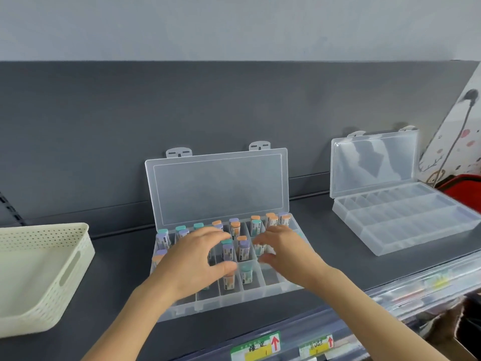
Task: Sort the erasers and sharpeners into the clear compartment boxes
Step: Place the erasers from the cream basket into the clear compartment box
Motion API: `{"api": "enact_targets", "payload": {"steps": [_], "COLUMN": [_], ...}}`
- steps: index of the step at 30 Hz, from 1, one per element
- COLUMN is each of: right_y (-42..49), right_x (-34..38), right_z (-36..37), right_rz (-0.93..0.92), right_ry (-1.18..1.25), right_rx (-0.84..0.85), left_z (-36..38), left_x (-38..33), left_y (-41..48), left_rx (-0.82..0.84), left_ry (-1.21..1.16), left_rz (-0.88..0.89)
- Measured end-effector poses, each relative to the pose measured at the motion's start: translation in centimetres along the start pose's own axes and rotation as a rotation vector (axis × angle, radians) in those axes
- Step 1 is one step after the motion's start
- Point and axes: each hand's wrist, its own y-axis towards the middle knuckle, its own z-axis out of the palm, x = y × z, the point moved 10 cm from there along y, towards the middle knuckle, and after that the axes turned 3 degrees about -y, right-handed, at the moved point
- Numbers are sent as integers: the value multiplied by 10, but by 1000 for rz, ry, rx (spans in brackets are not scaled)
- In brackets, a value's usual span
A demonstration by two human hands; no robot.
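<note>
A clear compartment box (182, 307) lies open on the dark shelf, its lid (218, 183) leaning against the back panel. Several small erasers (243, 250) with purple, teal and orange tops stand upright in its compartments. My left hand (195, 259) hovers over the box's left-middle, fingers spread and curled, thumb near an eraser in the front row. My right hand (283, 251) is over the right-middle, fingers reaching among the erasers. Whether either hand grips an eraser is hidden. A second clear box (406, 220), open and with nothing in it, lies to the right.
A cream perforated basket (52, 272) stands at the left on the shelf (338, 256). A red container (463, 188) sits at the far right behind the second box. Price labels (256, 346) line the shelf's front edge.
</note>
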Motion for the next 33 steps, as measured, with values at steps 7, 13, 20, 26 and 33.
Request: {"api": "enact_targets", "payload": {"steps": [7,13,20,26,33], "right_y": [14,37,46,42,5], "right_x": [-40,-33,-19,-27,-76], "right_z": [-20,6,17,-14,-62], "right_rz": [-15,-145,-283,-247,-29], "right_ry": [0,-134,-262,6,237], "right_rx": [-40,59,131,48,-79], "left_z": [13,14,16,19,33], "left_x": [-6,-4,-8,-18,-34], "left_y": [13,18,20,25,37], "left_rx": [-3,-33,-55,-36,-2], "left_ry": [10,7,7,28,31], "left_rz": [-75,-129,-135,-102,-24]}}
